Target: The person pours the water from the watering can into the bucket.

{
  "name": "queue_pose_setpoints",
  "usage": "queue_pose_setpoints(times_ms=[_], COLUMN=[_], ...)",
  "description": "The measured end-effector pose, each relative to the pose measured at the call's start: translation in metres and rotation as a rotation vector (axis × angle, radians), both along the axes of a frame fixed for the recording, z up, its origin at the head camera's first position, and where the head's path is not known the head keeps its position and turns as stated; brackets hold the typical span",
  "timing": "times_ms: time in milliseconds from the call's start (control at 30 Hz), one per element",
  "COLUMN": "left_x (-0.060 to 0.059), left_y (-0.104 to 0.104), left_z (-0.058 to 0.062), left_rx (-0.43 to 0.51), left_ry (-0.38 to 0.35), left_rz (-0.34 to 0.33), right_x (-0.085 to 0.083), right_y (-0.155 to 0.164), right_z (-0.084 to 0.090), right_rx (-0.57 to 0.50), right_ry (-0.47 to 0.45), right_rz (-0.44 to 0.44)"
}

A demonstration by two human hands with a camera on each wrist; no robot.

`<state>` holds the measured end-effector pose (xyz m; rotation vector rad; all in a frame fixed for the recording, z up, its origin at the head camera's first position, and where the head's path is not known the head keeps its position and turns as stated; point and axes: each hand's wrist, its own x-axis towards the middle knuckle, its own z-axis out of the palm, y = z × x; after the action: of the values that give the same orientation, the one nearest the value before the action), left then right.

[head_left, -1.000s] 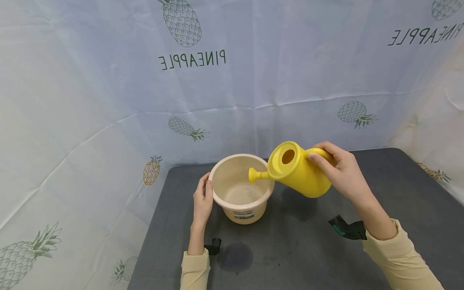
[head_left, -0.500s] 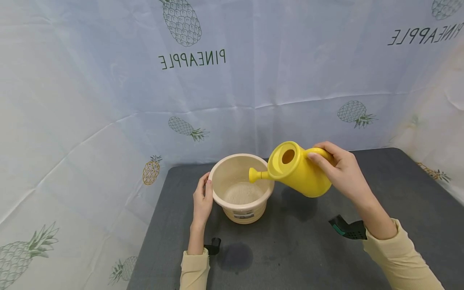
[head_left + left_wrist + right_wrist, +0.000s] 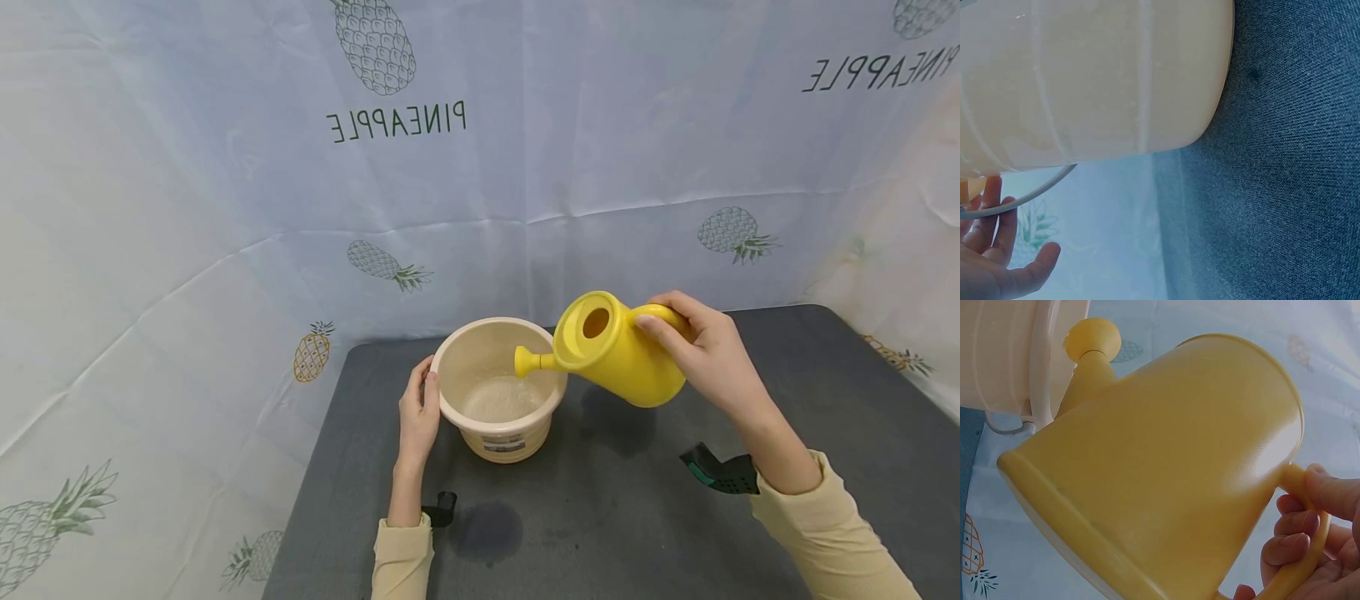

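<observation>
A cream plastic bucket with a label on its front stands on the dark table. My left hand holds its left rim, and in the left wrist view the fingers curve at its wall beside a thin grey handle. By its looped handle, my right hand grips a yellow watering can. The can is tilted left above the table, its rose over the bucket's opening. A rippled, speckled sheen shows on the bucket's bottom. In the right wrist view, fingers wrap the can's handle.
A pineapple-print cloth hangs behind and beside the dark table. A round dark patch marks the tabletop near the left forearm. Black wrist mounts stick out below the forearms.
</observation>
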<state>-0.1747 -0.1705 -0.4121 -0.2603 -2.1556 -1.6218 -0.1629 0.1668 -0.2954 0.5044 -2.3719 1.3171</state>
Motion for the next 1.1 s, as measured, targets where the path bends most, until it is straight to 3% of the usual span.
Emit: queue_pose_setpoints(times_ms=[500,733,867,1000,1100], left_x=[0.0,-0.016,-0.018,-0.017,-0.011], left_y=[0.0,-0.007,-0.008,-0.008,-0.006], left_z=[-0.001,-0.026,-0.031,-0.028,-0.018], left_rx=[-0.005,0.011,0.005,0.003,0.007], left_ry=[-0.017,-0.021,-0.022,-0.011,-0.002], left_rz=[0.014,0.024,0.035,0.028,0.011], right_x=[0.001,0.001,0.001,0.001,0.001], right_y=[-0.003,-0.001,0.0,-0.002,-0.002], right_z=[0.002,0.0,0.001,0.002,0.004], right_rx=[0.004,0.006,0.008,0.007,0.007], right_ry=[-0.014,-0.004,-0.008,-0.015,-0.018], right_rz=[-0.012,0.009,0.007,-0.003,-0.007])
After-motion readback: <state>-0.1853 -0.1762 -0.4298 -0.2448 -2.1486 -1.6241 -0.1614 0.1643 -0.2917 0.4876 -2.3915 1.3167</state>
